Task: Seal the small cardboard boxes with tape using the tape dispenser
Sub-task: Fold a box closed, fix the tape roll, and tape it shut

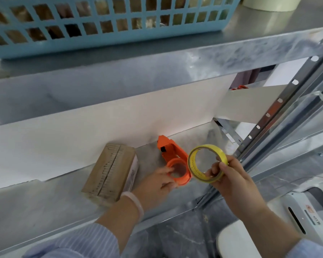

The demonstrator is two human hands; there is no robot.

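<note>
A small brown cardboard box (111, 171) lies on the lower metal shelf (45, 205), its top flaps meeting along a middle seam. To its right an orange tape dispenser (172, 155) lies on the shelf with its round hub empty. My left hand (157, 184) grips the dispenser's round hub end. My right hand (233, 178) pinches a yellow roll of tape (207, 163) and holds it up just right of the dispenser's hub, apart from it.
A blue plastic basket (104, 25) stands on the upper shelf (175, 58), with a pale tape roll (270, 3) at its right. A slotted metal upright (268, 118) runs diagonally on the right. White panels back the lower shelf. A white stool (237, 241) and a white appliance (306, 211) stand below right.
</note>
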